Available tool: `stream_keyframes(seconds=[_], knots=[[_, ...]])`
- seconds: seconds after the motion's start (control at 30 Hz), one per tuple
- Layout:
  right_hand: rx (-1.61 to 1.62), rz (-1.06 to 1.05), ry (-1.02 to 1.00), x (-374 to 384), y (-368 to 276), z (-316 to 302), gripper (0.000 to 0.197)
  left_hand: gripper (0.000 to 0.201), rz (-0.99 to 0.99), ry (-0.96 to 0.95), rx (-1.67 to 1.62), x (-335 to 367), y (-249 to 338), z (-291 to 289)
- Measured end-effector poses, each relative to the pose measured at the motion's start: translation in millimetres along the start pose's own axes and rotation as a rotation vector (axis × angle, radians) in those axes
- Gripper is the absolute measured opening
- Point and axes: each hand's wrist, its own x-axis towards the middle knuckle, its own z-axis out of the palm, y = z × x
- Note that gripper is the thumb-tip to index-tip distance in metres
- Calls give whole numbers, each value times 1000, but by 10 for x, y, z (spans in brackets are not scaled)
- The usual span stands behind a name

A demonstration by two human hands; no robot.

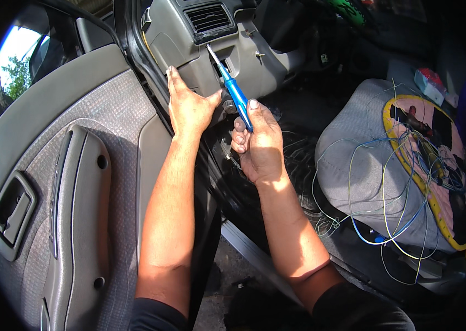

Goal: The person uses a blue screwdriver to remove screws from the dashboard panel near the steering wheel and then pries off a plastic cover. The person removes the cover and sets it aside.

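My right hand (257,140) grips a screwdriver with a blue handle (237,98). Its metal shaft points up and left, and the tip touches the grey dashboard panel (255,71) just below the air vent (208,18). My left hand (187,105) lies flat with fingers extended against the lower edge of the same panel, thumb spread toward the screwdriver. Both forearms reach in from the lower edge, through the open door frame.
The open grey car door (84,182) with armrest and inner handle fills the left. A grey seat (365,160) on the right carries a tangle of blue, yellow and green wires (403,193) and a pink and yellow cushion cover (437,165). Dark floor lies below the dashboard.
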Motion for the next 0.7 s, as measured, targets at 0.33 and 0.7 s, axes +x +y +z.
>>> stream_keyframes(seconds=[0.33, 0.7], knots=[[32, 48, 9, 86, -96, -103, 22, 129, -16, -3, -33, -34, 50, 6], [-740, -412, 98, 217, -125, 69, 24, 131, -9, 11, -13, -44, 85, 34]])
